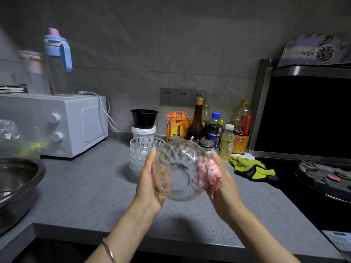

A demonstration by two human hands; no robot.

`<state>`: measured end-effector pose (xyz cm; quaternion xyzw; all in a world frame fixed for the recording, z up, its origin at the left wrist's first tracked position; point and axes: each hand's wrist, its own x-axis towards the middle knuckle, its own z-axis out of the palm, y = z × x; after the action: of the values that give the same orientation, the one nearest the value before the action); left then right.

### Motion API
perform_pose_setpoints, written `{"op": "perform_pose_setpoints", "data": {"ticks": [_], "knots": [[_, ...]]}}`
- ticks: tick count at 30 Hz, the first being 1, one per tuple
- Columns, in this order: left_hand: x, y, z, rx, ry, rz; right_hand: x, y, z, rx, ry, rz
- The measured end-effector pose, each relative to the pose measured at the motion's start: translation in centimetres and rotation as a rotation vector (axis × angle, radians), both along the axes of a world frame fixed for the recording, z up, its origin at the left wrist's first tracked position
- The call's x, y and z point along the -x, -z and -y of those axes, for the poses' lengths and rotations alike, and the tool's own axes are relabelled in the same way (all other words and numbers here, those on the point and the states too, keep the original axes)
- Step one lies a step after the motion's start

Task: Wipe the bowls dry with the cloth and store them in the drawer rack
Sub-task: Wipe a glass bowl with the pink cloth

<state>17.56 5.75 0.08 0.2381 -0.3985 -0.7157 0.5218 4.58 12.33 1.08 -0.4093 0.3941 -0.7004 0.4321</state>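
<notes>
Holding a clear cut-glass bowl [180, 171] in the air above the grey table [91, 188], tipped so its base faces the camera. The left hand [150, 185] cups the bowl's left wall, fingers spread flat on the glass. The right hand [220, 185] clasps a pink and white cloth [211, 172] and presses it against the bowl's right wall; the cloth sits between palm and glass. Bowl and cloth are motion-blurred.

Just behind the held bowl, a stack of matching glass bowls [141, 154] stands on the table, rims up. The drawer rack is not in view.

Handling judgement:
- Rigid, thick-walled pressed glass, so probably fairly heavy for its size and breakable if it falls onto the stone-like table.
- The faceted outer pattern gives some purchase, but any wet film would make it slippery. The bare left hand is the weaker contact; the cloth side likely grips better.
- Best hold seems to be two opposed palms on the walls, as now, or fingers hooked over the rim with the thumb outside.
- The cloth is soft and limp, conforms to the facets, and needs bunching to reach the grooves.

Step in hand: drying the outside. The stack looks not yet stored.
</notes>
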Motion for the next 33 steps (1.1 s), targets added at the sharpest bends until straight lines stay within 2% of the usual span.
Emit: {"op": "perform_pose_setpoints", "data": {"ticks": [4,9,11,13,15,17,22,29,33], "knots": [[-0.1,0.5,1.1,-0.112,-0.03,-0.055,0.2,1.0,0.2,0.0,0.095,-0.06],[0.0,1.6,1.7,-0.209,-0.052,-0.022,1.4,-1.3,0.2,0.249,0.196,-0.139],[0.4,2.0,2.0,-0.251,-0.053,0.017,0.7,-2.1,-0.2,0.35,0.149,-0.291],[1.0,2.4,2.0,-0.265,-0.025,0.065,-0.1,-2.1,-0.1,0.373,0.072,-0.537],[1.4,2.8,1.7,-0.266,-0.002,0.089,-0.1,-1.3,0.3,0.247,0.004,-0.805],[1.1,2.9,1.8,-0.265,-0.021,0.096,0.6,-0.7,0.5,0.119,-0.012,-0.933],[0.3,3.4,2.8,-0.29,-0.103,0.081,1.9,-1.6,0.2,0.062,0.042,-1.011],[-0.1,3.8,2.7,-0.281,-0.111,0.105,2.7,-1.6,0.6,0.132,0.135,-0.951],[-0.2,3.7,2.7,-0.303,-0.108,0.105,3.0,-2.9,0.2,0.199,0.231,-1.055]]}}
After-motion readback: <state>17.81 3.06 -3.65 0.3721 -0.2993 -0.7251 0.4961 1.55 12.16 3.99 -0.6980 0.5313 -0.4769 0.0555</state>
